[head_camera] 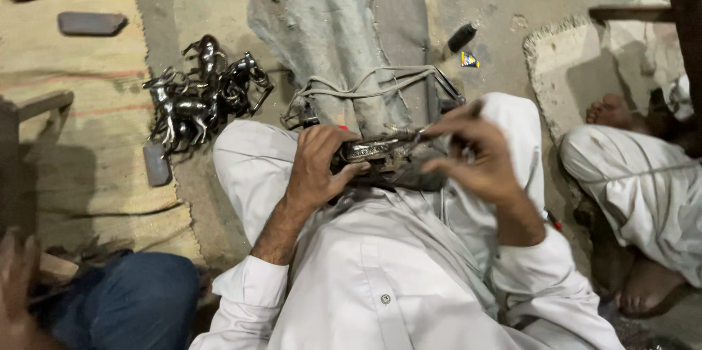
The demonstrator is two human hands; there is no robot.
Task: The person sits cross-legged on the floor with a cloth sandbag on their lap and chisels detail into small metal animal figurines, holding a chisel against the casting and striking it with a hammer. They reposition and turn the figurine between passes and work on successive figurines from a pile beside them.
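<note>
My left hand [318, 163] grips a dark metal piece [376, 152] with a shiny engraved top, resting on my lap. My right hand [472, 152] pinches a thin tool against the piece's right end; the tool itself is mostly hidden by the fingers. I sit on the floor in white clothes [387, 269], knees spread. In front of my hands a grey cloth-wrapped beam [329, 21] lies on the floor, bound with cord [365, 87].
A pile of dark shiny metal horse figures [201, 98] lies on a woven mat [80, 130] to the left. Another person's bare foot [610, 111] and white-clad leg are at right; a blue-clad knee [131, 299] is at lower left. A small dark cylinder [461, 37] lies on the concrete.
</note>
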